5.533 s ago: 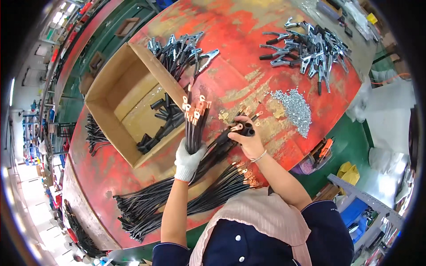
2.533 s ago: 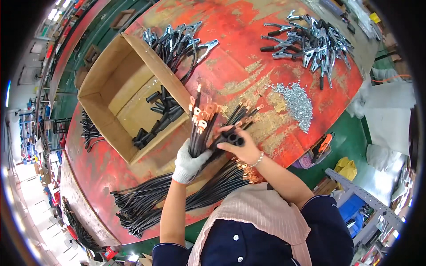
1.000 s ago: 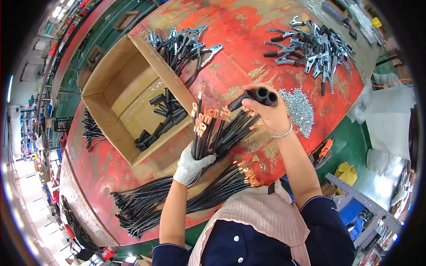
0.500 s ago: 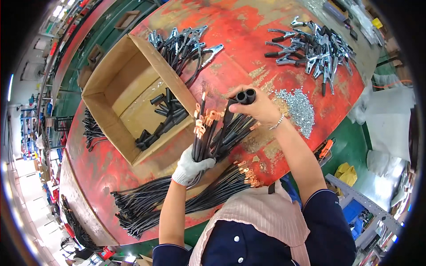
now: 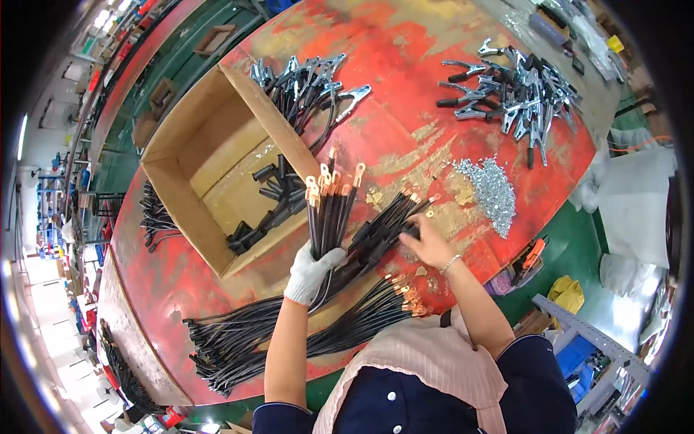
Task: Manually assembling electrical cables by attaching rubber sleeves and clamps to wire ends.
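Observation:
In its white glove, my left hand [image 5: 315, 271] is closed round an upright bundle of black cables [image 5: 332, 220] tipped with copper lugs. My bare right hand [image 5: 428, 244] rests just right of a second group of black cables [image 5: 390, 217], some with thick black sleeves on them. Its fingers are bent round a short black sleeve, partly hidden by the hand. Nearer to me, many more cables [image 5: 246, 343] lie across the table, copper ends toward the right.
An open cardboard box [image 5: 184, 217] at the left contains loose black sleeves [image 5: 271, 206]. Metal clamps with cables [image 5: 307, 87] lie behind it. More clamps [image 5: 513, 94] are heaped far right, beside a pile of small silvery hardware [image 5: 491, 192]. The red table [image 5: 390, 94] is worn.
My right hand has come down and toward me, from beside the left bundle onto the sleeved cables. The two sleeve openings shown before are out of sight. My left hand still grips its bundle.

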